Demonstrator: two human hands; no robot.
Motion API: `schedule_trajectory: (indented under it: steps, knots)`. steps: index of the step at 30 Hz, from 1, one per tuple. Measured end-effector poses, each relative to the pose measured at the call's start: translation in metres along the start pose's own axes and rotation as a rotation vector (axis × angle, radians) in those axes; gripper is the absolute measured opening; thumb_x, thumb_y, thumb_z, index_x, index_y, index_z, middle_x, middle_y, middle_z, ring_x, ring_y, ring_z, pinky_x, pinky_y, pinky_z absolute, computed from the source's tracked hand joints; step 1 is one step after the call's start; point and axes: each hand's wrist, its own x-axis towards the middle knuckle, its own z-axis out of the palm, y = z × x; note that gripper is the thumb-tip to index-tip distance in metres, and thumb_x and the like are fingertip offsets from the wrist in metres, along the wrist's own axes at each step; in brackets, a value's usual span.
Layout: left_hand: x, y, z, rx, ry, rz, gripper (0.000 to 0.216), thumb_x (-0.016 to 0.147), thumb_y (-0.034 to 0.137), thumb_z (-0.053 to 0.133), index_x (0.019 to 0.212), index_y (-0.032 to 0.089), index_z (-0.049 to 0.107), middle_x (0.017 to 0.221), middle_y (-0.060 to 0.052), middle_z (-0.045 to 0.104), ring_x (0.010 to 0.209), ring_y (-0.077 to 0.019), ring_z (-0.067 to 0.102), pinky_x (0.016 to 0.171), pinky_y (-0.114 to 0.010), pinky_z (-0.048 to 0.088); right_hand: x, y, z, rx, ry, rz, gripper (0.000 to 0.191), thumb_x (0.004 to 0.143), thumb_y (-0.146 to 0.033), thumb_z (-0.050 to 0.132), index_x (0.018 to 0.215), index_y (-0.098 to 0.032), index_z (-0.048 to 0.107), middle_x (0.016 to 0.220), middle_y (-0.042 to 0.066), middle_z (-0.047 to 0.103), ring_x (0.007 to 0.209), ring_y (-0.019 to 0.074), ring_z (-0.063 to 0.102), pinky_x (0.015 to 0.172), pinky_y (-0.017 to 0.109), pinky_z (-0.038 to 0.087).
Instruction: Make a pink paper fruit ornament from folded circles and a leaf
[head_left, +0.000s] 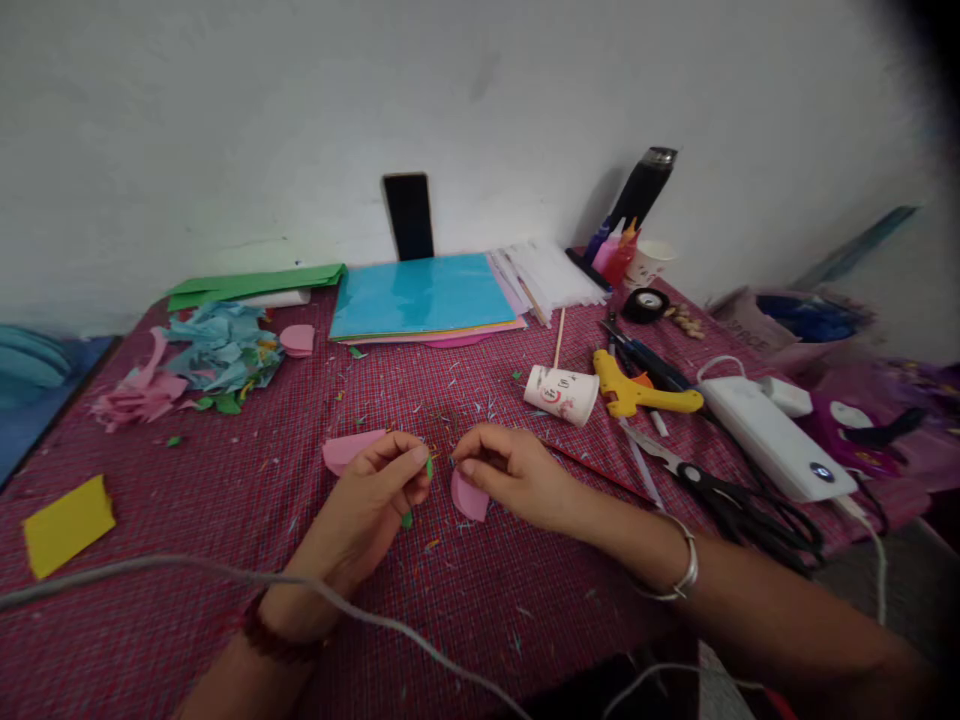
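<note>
Near the middle of the cloth-covered table, my left hand [390,480] pinches a small green paper piece [430,467] between thumb and forefinger. My right hand [517,475] hovers just to its right, thumb and fingertips drawn together; whatever they may hold is too small to make out. Below the right fingertips lies a pink paper piece [470,498] with a rounded edge. Another pink paper piece [349,452] is partly hidden behind my left hand. A green scrap [407,520] shows under the left fingers, and tiny paper shreds litter the cloth around both hands.
Scissors [720,495], a yellow glue gun [637,390], a paper cup [561,394] and a white power bank [776,440] lie at right. Blue sheets [424,295] are at the back, crumpled paper [217,345] at left. A grey cable [337,600] crosses the foreground.
</note>
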Motion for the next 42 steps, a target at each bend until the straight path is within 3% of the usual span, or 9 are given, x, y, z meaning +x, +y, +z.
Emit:
schedule_trajectory:
  steps: [7, 15, 18, 21, 26, 30, 33, 37, 42]
  knots:
    - [-0.008, -0.003, 0.013, -0.374, 0.017, -0.150, 0.026, 0.064, 0.033, 0.077, 0.070, 0.016, 0.058, 0.064, 0.004, 0.057, 0.056, -0.0058, 0.053, 0.054, -0.017, 0.045, -0.005, -0.004, 0.008, 0.061, -0.038, -0.016, 0.008, 0.081, -0.019, 0.060, 0.088, -0.016, 0.061, 0.073, -0.001, 0.060, 0.061, 0.0093, 0.054, 0.056, 0.022, 0.043]
    - [-0.009, -0.003, 0.014, -0.414, 0.025, -0.162, 0.020, 0.067, 0.029, 0.076, 0.070, 0.015, 0.062, 0.066, 0.001, 0.062, 0.061, -0.0084, 0.057, 0.058, -0.020, 0.047, 0.001, 0.004, 0.010, 0.330, -0.033, 0.152, 0.004, 0.080, -0.015, 0.054, 0.081, -0.017, 0.057, 0.069, -0.003, 0.059, 0.059, 0.0089, 0.056, 0.057, 0.024, 0.046]
    - [-0.009, -0.001, 0.007, -0.151, 0.045, -0.064, 0.013, 0.072, 0.027, 0.069, 0.074, 0.017, 0.061, 0.067, 0.002, 0.062, 0.060, -0.0094, 0.055, 0.057, -0.022, 0.044, 0.002, 0.004, 0.005, 0.348, 0.007, 0.170, 0.004, 0.080, -0.015, 0.054, 0.083, -0.018, 0.055, 0.067, -0.004, 0.057, 0.059, 0.0089, 0.056, 0.058, 0.024, 0.046]
    - [-0.009, -0.001, -0.001, 0.337, -0.059, 0.207, 0.002, 0.077, 0.019, 0.061, 0.079, 0.018, 0.062, 0.070, 0.001, 0.060, 0.064, -0.0115, 0.054, 0.061, -0.026, 0.043, 0.002, 0.004, 0.000, 0.316, 0.006, 0.167, 0.005, 0.080, -0.015, 0.053, 0.083, -0.018, 0.055, 0.067, -0.004, 0.056, 0.059, 0.0090, 0.055, 0.058, 0.025, 0.046]
    - [-0.014, -0.002, -0.001, 0.815, -0.322, 0.632, 0.039, 0.077, 0.000, 0.046, 0.105, 0.021, 0.061, 0.107, -0.005, 0.056, 0.098, -0.0191, 0.052, 0.083, -0.036, 0.041, 0.002, 0.008, -0.004, 0.215, -0.018, 0.122, 0.007, 0.081, -0.013, 0.051, 0.082, -0.018, 0.056, 0.069, -0.003, 0.058, 0.062, 0.0101, 0.056, 0.060, 0.025, 0.046]
    - [-0.023, -0.001, 0.004, 0.988, -0.406, 0.648, 0.035, 0.073, 0.001, 0.050, 0.097, 0.022, 0.064, 0.104, -0.004, 0.054, 0.096, -0.0220, 0.048, 0.081, -0.040, 0.038, 0.002, 0.011, -0.006, 0.072, -0.058, 0.138, 0.013, 0.081, -0.010, 0.048, 0.085, -0.018, 0.058, 0.071, -0.003, 0.060, 0.064, 0.0104, 0.057, 0.061, 0.024, 0.044]
    - [-0.028, -0.001, 0.009, 1.069, -0.507, 0.624, 0.022, 0.082, 0.010, 0.051, 0.096, 0.021, 0.064, 0.090, -0.004, 0.056, 0.086, -0.0214, 0.048, 0.076, -0.039, 0.040, 0.002, 0.013, -0.008, -0.003, -0.112, 0.130, 0.016, 0.082, -0.007, 0.047, 0.085, -0.017, 0.060, 0.073, -0.002, 0.062, 0.068, 0.0106, 0.057, 0.065, 0.025, 0.044]
    - [-0.029, -0.008, 0.013, 1.135, -0.677, 0.558, 0.020, 0.091, 0.014, 0.042, 0.097, 0.016, 0.061, 0.091, -0.006, 0.058, 0.086, -0.0214, 0.050, 0.076, -0.038, 0.043, 0.003, 0.015, -0.008, -0.043, -0.140, 0.098, 0.018, 0.081, -0.005, 0.048, 0.086, -0.017, 0.061, 0.074, -0.002, 0.062, 0.071, 0.0106, 0.057, 0.068, 0.024, 0.043]
    - [-0.026, -0.010, 0.013, 1.020, -0.644, 0.438, 0.019, 0.090, 0.014, 0.041, 0.077, 0.016, 0.055, 0.081, -0.004, 0.055, 0.074, -0.0165, 0.050, 0.066, -0.032, 0.041, 0.004, 0.015, -0.009, -0.050, -0.166, 0.109, 0.018, 0.080, -0.004, 0.050, 0.086, -0.015, 0.062, 0.076, -0.001, 0.062, 0.071, 0.0108, 0.057, 0.067, 0.024, 0.043]
